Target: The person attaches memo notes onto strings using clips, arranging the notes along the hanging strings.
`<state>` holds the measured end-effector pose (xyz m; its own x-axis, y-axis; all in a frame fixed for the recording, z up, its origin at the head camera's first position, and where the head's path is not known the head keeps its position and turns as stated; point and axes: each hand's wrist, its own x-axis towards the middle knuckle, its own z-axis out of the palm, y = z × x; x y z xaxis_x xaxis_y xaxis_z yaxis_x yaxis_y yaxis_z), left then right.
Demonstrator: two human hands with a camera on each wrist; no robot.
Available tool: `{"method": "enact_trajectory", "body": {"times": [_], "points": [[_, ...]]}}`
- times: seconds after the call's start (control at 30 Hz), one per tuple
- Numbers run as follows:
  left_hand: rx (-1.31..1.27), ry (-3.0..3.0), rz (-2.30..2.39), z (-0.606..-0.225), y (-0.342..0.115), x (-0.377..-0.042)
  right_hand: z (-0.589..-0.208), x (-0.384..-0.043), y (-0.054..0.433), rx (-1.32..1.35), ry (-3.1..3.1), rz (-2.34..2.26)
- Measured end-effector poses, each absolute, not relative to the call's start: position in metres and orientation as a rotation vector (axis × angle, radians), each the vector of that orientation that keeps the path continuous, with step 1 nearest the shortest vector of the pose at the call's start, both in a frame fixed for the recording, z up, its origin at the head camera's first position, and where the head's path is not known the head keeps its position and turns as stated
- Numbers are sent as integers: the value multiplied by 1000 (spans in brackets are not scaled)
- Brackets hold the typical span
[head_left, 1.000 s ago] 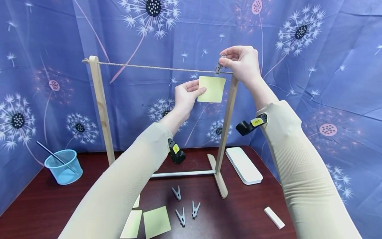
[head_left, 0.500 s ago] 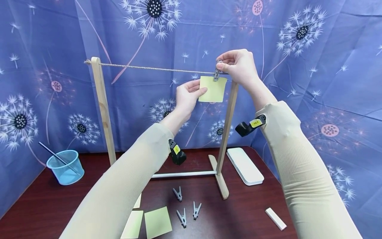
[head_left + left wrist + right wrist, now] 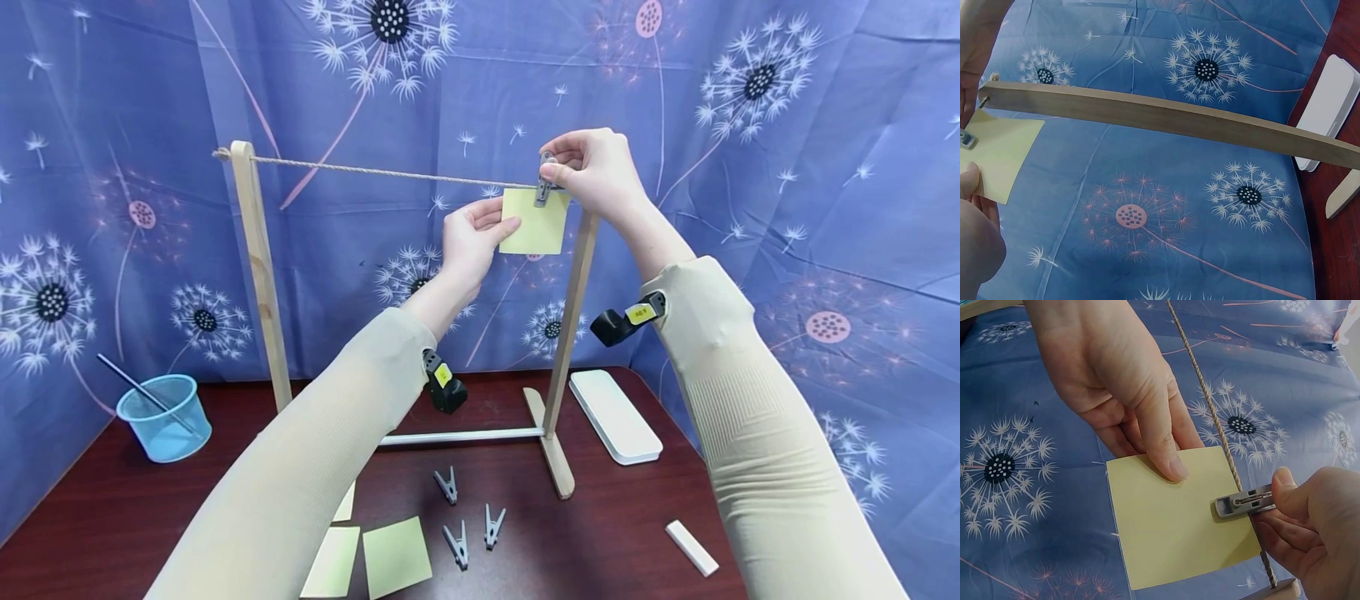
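Note:
A yellow sticky note (image 3: 531, 229) is at the right end of the rope (image 3: 390, 172), its top edge against it. My left hand (image 3: 471, 242) pinches the note's left side, thumb in front and fingers behind. With thumb and fingers my right hand (image 3: 600, 171) grips a grey clothespin (image 3: 542, 192) by its handle end. In the right wrist view the clothespin (image 3: 1244, 503) lies across the rope, its tip overlapping the face of the note (image 3: 1179, 519). The left wrist view shows only part of the note (image 3: 1007, 150) and clothespin.
A wooden post (image 3: 572, 325) stands just right of the note, another post (image 3: 258, 275) at left. Several grey clothespins (image 3: 456, 546) and more sticky notes (image 3: 397, 557) lie on the table. Around them are a blue mesh cup (image 3: 167, 421), a white case (image 3: 615, 417) and a white bar (image 3: 692, 548).
My right hand has lowered the clothespin from above the rope until its tip overlaps the note's top edge. The left hand keeps its pinch on the note, which has risen slightly to the rope.

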<state>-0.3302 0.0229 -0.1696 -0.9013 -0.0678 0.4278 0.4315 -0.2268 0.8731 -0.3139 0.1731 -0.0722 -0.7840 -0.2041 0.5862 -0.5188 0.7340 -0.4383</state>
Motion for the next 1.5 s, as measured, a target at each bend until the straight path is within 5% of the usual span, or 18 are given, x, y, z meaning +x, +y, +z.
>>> {"method": "enact_trajectory", "body": {"times": [1.5], "points": [[-465, -1837, -2153, -189, 11, -332, -85, -314, 176, 600, -2292, 1098]]}}
